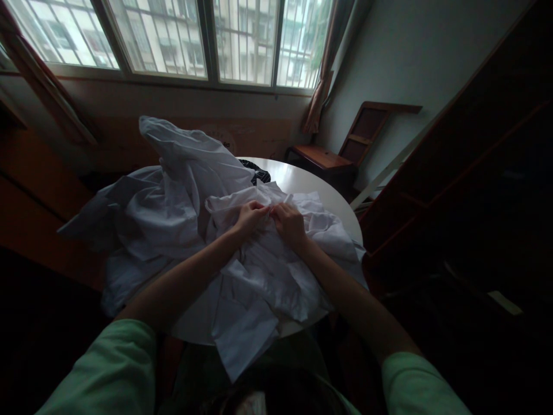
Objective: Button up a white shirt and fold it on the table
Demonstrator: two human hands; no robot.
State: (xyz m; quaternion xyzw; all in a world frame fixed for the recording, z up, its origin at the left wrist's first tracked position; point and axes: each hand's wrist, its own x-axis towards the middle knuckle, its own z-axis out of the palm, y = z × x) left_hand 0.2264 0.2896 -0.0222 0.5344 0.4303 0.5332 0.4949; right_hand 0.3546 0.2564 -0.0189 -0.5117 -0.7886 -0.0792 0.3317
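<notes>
Left hand (250, 218): fingers pinching white cloth (276, 282)
Right hand (288, 223): fingers pinching it too
Cloth: crumpled on table (302, 176)
Crowding left: white heap (166, 216)
Behind: dark patterned bundle (261, 175)
Beyond: chair (322, 154)

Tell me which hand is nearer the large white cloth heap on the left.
Left. The left hand pinches white fabric right of the heap; the right hand works beside it, farther right.
</notes>
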